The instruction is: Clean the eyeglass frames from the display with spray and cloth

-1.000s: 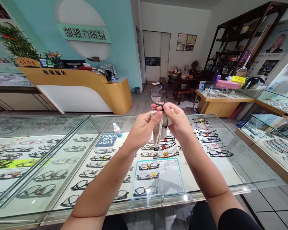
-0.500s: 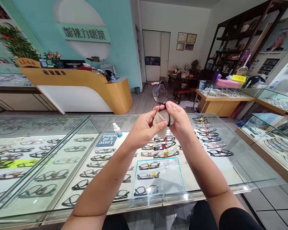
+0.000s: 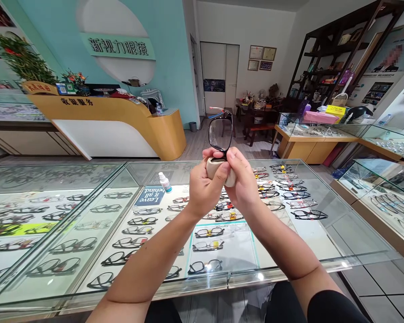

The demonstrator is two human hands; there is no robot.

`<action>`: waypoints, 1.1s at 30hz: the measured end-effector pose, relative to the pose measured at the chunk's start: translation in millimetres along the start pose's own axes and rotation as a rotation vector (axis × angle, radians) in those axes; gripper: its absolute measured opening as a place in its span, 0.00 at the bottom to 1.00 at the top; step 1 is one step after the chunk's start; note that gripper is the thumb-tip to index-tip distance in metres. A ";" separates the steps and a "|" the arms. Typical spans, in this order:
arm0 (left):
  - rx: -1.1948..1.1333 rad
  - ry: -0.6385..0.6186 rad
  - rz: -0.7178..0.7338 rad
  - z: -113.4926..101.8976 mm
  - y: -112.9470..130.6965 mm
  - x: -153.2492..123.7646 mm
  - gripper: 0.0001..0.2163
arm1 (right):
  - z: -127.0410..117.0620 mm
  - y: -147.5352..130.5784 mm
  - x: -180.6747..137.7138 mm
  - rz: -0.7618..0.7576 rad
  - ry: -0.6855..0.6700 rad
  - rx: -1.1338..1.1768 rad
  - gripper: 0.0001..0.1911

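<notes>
Over the near glass counter (image 3: 245, 279), about the middle of the scene, a person's two hands are meeting around a pair of black-framed glasses (image 3: 220, 133). The left hand (image 3: 202, 186) is pinching a folded beige cloth (image 3: 212, 168), its thumb pressing on the near side while its fingers are curling round behind. The right hand (image 3: 244, 181) is gripping the frame just below the bare lens, its thumb pressing close beside the cloth; its other fingertips are mostly hidden. The glasses are standing on end: one lens is rising clear above the hands, while the cloth and fingers are hiding the lower part.

Beneath the hands, rows of spectacles (image 3: 208, 232) are lying under the counter's top, several carrying red or yellow tags. Left of the hands, a small white bottle (image 3: 165, 183) is standing just beside a blue card (image 3: 149, 197), whose lettering is facing upside down. Farther left, a wood-coloured desk (image 3: 171, 134) is curving before a turquoise wall (image 3: 170, 67), with a leafy plant (image 3: 23, 58) rising near its left end. At the far right, a pink box (image 3: 319, 118) and a yellow box (image 3: 335, 112) are resting on another display case (image 3: 292, 148), and a dark shelf unit (image 3: 336, 50) is standing behind them.
</notes>
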State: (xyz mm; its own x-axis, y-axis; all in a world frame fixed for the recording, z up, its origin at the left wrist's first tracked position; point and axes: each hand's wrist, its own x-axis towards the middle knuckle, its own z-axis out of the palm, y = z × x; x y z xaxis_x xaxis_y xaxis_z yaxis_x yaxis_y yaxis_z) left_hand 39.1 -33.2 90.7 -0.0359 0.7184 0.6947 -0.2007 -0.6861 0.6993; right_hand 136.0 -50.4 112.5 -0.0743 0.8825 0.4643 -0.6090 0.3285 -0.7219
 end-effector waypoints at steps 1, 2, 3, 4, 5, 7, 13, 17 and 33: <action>-0.021 0.033 0.001 0.8 -0.9 -0.6 0.23 | 1.5 0.3 -1.3 -0.009 -0.012 0.010 0.20; -0.040 0.065 0.002 1.5 -1.6 -0.7 0.24 | 2.7 0.4 -2.3 -0.017 -0.023 0.021 0.19; -0.056 0.093 0.005 1.9 -2.1 -0.6 0.25 | 3.5 0.4 -3.1 -0.022 -0.031 0.035 0.18; -0.064 0.111 0.006 1.9 -2.2 -0.2 0.25 | 4.0 0.1 -3.5 -0.026 -0.036 0.048 0.18; -0.065 0.111 0.000 1.4 -1.9 0.6 0.25 | 4.1 -0.4 -3.6 -0.028 -0.038 0.060 0.18; -0.063 0.064 -0.030 -1.0 -0.5 2.8 0.25 | 2.9 -2.1 -2.8 -0.035 -0.032 0.076 0.18; -0.095 -0.235 -0.130 -15.1 5.4 12.0 0.22 | -7.6 -10.0 2.3 -0.030 -0.013 0.082 0.16; -0.068 -0.382 -0.132 -22.7 7.2 15.7 0.21 | -13.2 -14.8 3.7 -0.027 0.004 0.069 0.15; -0.034 -0.036 -0.056 4.7 10.5 2.0 0.28 | 0.1 0.5 -0.6 -0.042 0.022 0.084 0.17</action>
State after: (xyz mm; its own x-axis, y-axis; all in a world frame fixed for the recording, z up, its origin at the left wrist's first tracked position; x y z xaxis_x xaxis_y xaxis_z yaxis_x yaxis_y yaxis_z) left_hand 41.5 -39.6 100.2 0.0113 0.7504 0.6609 -0.2348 -0.6404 0.7312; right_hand 135.6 -50.8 111.9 -0.0307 0.8763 0.4808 -0.6750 0.3366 -0.6566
